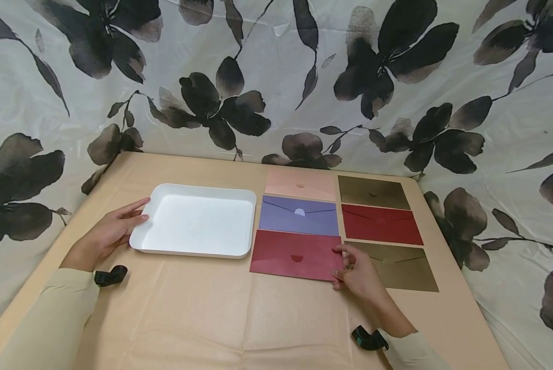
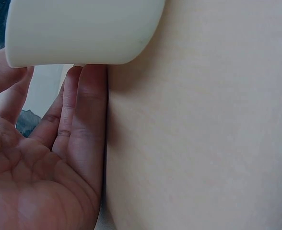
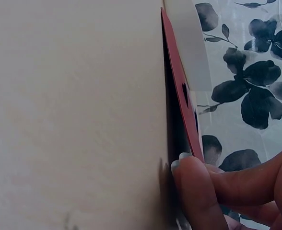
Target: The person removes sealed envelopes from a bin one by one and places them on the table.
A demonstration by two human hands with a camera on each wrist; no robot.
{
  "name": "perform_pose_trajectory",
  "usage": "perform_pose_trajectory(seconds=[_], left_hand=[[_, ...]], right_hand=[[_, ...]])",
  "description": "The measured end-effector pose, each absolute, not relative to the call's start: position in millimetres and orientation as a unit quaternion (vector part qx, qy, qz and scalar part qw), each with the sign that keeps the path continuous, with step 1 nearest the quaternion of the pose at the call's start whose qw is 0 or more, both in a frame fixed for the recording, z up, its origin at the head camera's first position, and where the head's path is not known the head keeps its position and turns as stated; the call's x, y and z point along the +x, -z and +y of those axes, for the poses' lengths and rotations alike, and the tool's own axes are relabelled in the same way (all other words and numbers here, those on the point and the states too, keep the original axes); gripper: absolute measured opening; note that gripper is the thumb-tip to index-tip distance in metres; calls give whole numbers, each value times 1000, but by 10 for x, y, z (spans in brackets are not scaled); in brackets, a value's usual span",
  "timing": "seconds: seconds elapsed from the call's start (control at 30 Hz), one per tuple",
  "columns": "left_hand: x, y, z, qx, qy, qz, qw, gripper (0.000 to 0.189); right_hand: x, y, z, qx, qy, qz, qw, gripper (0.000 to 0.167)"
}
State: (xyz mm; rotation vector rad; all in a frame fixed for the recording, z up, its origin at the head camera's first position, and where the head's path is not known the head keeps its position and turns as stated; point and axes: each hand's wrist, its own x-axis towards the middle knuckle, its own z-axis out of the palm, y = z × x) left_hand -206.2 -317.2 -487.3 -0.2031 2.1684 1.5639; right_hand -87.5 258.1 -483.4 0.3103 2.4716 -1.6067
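Observation:
A white rectangular tray (image 1: pixel 193 218) lies on the table, and my left hand (image 1: pixel 112 231) touches its left end with fairly straight fingers. In the left wrist view the fingers (image 2: pixel 88 124) run along the tabletop to the tray's wall (image 2: pixel 83 33), which hides their tips. At the right, my right hand (image 1: pixel 362 272) pinches the right edge of a rose-red envelope (image 1: pixel 290 254) with a semicircular flap tab. That edge is tilted up off the table in the right wrist view, where the envelope (image 3: pixel 179 86) appears edge-on above the thumb and fingertips.
Behind the rose-red envelope lie a blue-violet envelope (image 1: pixel 281 218) and a pink one (image 1: pixel 299 184). A second column holds a gold envelope (image 1: pixel 373 191), a dark red one (image 1: pixel 383 226) and another gold one (image 1: pixel 408 270). Floral cloth (image 1: pixel 276 92) hangs behind the beige table (image 1: pixel 188 308).

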Motion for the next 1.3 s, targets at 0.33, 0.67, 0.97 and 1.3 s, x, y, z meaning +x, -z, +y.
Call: perform_pose_trajectory(seconds=[0.33, 0.67, 0.97, 1.3], left_hand=[[-2069, 4884, -3181, -74, -570, 785, 229, 76], [-2076, 4898, -3200, -75, -566, 788, 230, 75], [-2078, 4880, -3190, -75, -567, 788, 230, 76], [-2075, 4869, -3184, -74, -573, 783, 230, 78]], right_hand=[[-848, 4840, 2574, 98, 465, 876, 78, 49], [-846, 4825, 2573, 91, 453, 883, 84, 42], [-847, 4823, 2566, 94, 432, 894, 79, 41], [-850, 4822, 2571, 93, 424, 898, 78, 46]])
